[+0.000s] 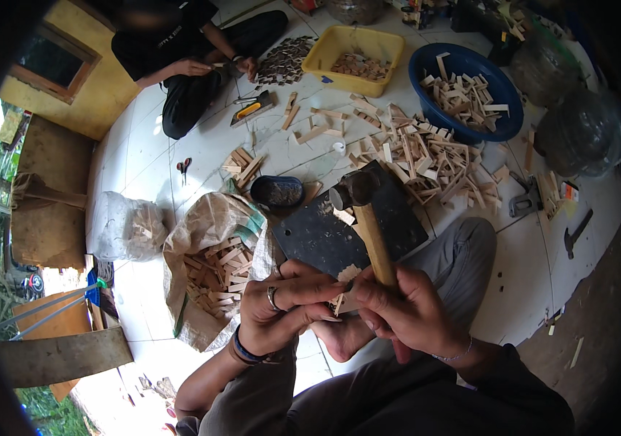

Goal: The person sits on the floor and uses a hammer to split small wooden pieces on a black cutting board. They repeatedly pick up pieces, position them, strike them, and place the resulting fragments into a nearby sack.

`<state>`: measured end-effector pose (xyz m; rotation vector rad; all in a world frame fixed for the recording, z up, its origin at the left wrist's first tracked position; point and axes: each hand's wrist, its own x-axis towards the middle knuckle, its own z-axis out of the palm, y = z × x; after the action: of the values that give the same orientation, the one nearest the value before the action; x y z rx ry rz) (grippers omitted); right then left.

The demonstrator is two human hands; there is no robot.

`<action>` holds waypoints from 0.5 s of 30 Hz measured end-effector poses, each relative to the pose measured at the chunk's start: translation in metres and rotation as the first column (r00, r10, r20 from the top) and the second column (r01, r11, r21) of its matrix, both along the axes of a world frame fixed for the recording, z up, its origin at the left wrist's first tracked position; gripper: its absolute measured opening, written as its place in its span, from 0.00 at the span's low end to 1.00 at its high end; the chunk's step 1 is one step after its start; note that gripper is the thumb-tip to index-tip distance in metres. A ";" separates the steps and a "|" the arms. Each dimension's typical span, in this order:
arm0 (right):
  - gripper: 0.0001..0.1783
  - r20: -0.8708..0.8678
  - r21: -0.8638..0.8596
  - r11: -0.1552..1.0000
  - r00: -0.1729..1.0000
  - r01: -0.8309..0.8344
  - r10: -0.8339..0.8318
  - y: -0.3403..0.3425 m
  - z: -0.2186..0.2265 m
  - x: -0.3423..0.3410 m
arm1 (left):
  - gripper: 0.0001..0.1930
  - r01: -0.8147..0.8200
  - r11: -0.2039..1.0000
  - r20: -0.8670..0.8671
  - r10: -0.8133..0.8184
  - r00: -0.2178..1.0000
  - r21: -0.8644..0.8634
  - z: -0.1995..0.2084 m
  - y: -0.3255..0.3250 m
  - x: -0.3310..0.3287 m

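My left hand [270, 309], with a ring and wristbands, pinches a small pale wooden piece [348, 274] in front of my lap. My right hand [419, 309] is wrapped round the wooden handle of a hammer [374, 243], its head pointing away over a black board [398, 218]. The thumb and fingers of this hand also reach the small piece, so both hands meet there. Fingers cover much of the piece, and its full shape cannot be made out. A bit of pale wood lies on the board beside the hammer head.
Left of the board stand a woven sack [179, 251] of wood blocks and a small dark tray [278, 204]. Loose blocks [427, 156] are heaped beyond, near a blue basin [416, 80] and a yellow tub [358, 40]. Another person [161, 54] sits far left. A second hammer [578, 234] lies right.
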<state>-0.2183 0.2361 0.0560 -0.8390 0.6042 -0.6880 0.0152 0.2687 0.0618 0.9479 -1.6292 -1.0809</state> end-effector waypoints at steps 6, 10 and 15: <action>0.12 0.005 -0.041 0.999 1.000 0.010 -0.010 0.000 0.001 -0.001 | 0.17 0.021 0.998 0.051 -0.018 0.999 -0.056 0.002 -0.001 0.001; 0.12 -0.011 -0.038 0.999 1.000 0.017 -0.018 0.001 0.001 -0.002 | 0.18 0.011 0.999 0.093 -0.006 0.996 -0.051 0.003 -0.001 0.000; 0.13 -0.029 -0.055 0.998 0.999 -0.016 0.014 -0.001 -0.004 -0.004 | 0.14 -0.043 0.998 0.055 0.045 0.997 -0.047 0.002 0.001 -0.005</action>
<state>-0.2224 0.2354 0.0522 -0.9052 0.6067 -0.6822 0.0106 0.2695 0.0642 0.9868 -1.6639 -0.9913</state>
